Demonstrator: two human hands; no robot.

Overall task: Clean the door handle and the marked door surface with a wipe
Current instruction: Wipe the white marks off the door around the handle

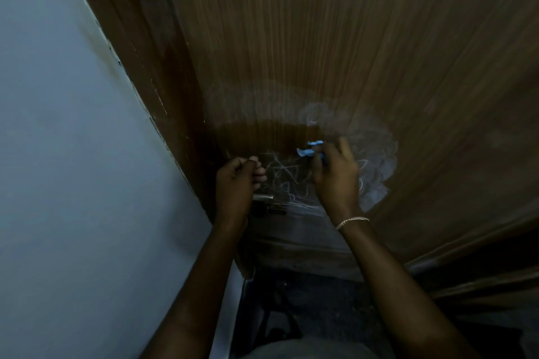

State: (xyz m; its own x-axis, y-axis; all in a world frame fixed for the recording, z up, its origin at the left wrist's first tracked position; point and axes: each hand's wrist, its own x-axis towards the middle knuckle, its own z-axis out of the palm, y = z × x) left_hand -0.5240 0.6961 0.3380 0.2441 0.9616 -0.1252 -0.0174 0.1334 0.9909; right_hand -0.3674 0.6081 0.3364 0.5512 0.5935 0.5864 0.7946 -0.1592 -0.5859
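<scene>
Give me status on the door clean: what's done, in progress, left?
Done: a darker wiped-looking patch shows above the scribbles. In hand: the right hand presses a blue wipe to the door, while the left hand is closed just above the handle. Left: white scribbles between the hands and a chalky smear to the right. The handle is mostly hidden, so its state is unclear.

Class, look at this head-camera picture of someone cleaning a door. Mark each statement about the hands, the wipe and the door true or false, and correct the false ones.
1. The right hand holds a blue wipe against the door. True.
2. The left hand lies open and flat on the wall. False: it is closed, next to the door handle.
3. White scribbles show between the hands. True.
4. A bracelet is on the left wrist. False: the right wrist.
</scene>
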